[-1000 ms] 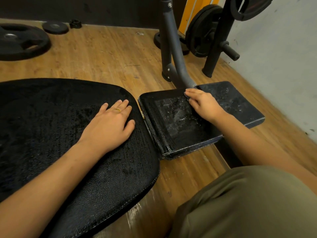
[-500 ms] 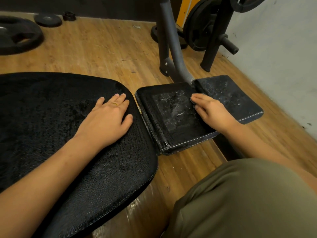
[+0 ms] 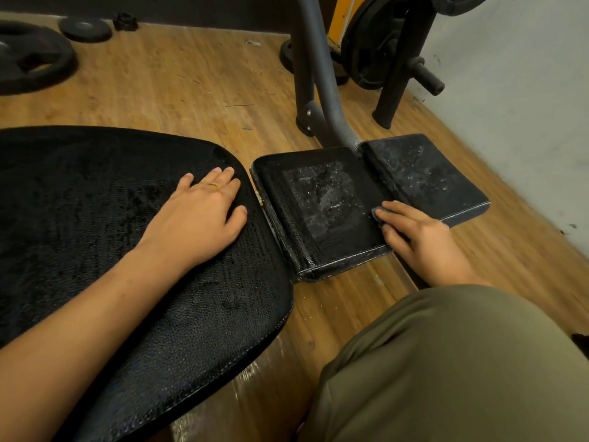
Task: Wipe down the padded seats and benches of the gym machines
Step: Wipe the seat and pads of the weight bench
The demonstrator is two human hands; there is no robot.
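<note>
My left hand [image 3: 204, 218] lies flat, fingers straight, on the large black padded bench [image 3: 95, 218], near its right end. To the right are two small black pads side by side, both speckled with wet spots. My right hand [image 3: 420, 240] sits at the near right corner of the left small pad [image 3: 322, 199], fingers bent over a small dark cloth [image 3: 377, 215] that shows only at the fingertips. The right small pad [image 3: 424, 177] lies just beyond that hand, untouched.
A grey steel post [image 3: 318, 74] rises behind the small pads. Black weight plates on a rack [image 3: 373, 49] stand at the back right near the pale wall. More plates [image 3: 28, 59] lie on the wooden floor at the back left. My olive-clad knee [image 3: 446, 362] fills the lower right.
My right hand has slid with the cloth from the far edge of the left small pad toward its near right corner. My left hand has stayed flat on the bench.
</note>
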